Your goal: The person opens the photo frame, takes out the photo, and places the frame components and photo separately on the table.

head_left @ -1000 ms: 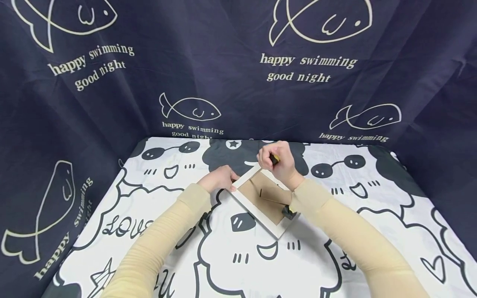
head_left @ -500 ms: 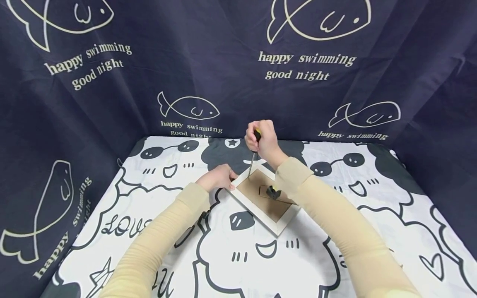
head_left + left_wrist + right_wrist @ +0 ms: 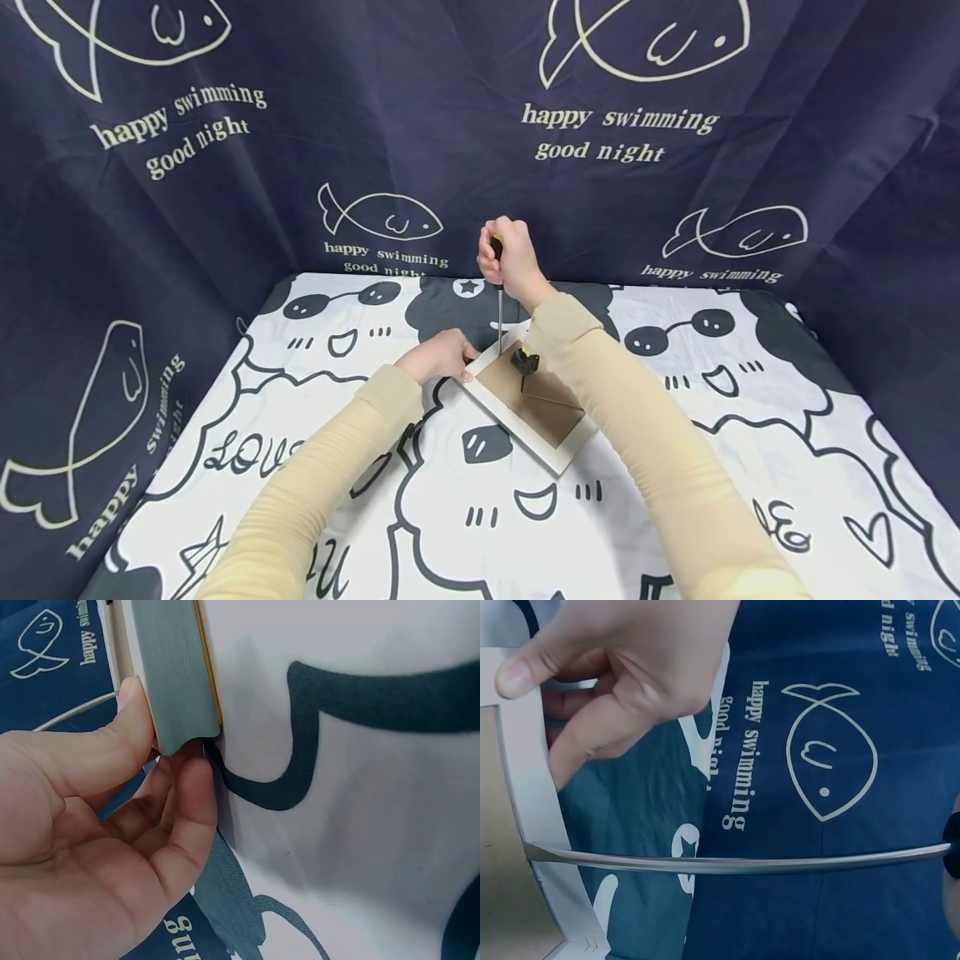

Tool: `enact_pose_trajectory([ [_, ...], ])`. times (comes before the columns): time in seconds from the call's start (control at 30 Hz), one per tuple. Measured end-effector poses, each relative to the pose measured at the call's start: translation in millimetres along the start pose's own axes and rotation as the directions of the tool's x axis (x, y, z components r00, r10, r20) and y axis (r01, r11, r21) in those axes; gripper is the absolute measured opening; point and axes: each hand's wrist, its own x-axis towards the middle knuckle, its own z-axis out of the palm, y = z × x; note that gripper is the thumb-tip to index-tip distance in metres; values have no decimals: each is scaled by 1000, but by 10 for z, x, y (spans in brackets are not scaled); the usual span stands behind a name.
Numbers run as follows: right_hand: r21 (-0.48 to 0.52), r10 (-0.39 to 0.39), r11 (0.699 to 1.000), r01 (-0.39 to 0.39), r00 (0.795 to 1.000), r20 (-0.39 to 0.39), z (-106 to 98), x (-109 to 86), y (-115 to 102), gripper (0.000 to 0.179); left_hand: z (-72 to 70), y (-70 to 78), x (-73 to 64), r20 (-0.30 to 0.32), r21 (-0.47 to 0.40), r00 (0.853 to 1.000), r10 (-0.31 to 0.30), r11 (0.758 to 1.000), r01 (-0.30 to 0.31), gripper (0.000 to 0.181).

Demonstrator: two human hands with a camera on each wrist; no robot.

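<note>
A white picture frame (image 3: 517, 427) lies face down, its brown backing board (image 3: 547, 427) facing up with an easel flap on it. My left hand (image 3: 444, 357) pinches the frame's left corner, thumb on top and fingers beneath, as the left wrist view also shows. In my right hand (image 3: 512, 257) is a screwdriver (image 3: 500, 321) with a black and yellow handle, gripped in a fist and held upright. Its flat tip meets the seam between the backing board (image 3: 499, 817) and the white border in the right wrist view.
A white cloth (image 3: 300, 483) with black cartoon sheep covers the table. Behind and at the sides hangs a dark blue curtain (image 3: 480, 100) with fish drawings. A small black wrist camera (image 3: 525, 360) on the right wrist overlaps the backing board.
My right hand has risen and moved left, tipping the screwdriver from leaning to nearly vertical while its tip stays by the frame's far-left inner edge. My left hand and the frame hardly move.
</note>
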Motion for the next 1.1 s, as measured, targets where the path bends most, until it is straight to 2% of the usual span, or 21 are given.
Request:
enact_pose_trajectory([
  [0.23,-5,-22,1000,22,999,25,-7,-56,-30,41,10,30,-11,-12,-4,999,-44,999,44,46],
  [0.47,58,-57,997,52,994,94,-29,-241,-90,39,26,83,-28,-49,6,996,-70,997,71,48],
  [0.6,1,-97,995,98,982,160,-10,-399,-103,36,43,113,-45,-70,11,994,-84,996,85,48],
  [0.77,-102,-180,972,214,946,268,6,-624,-121,37,89,111,-77,-90,-17,991,-96,995,95,41],
  [0.87,-110,-242,951,290,916,322,-14,-759,-174,39,117,97,-103,-112,-50,989,-94,995,89,36],
  [1.0,-84,-304,930,357,880,365,-65,-911,-330,39,139,71,-131,-150,-77,985,-87,994,76,29],
  [1.1,-147,-325,904,401,869,372,-116,-1018,-492,39,148,47,-142,-180,-83,980,-83,994,69,22],
])
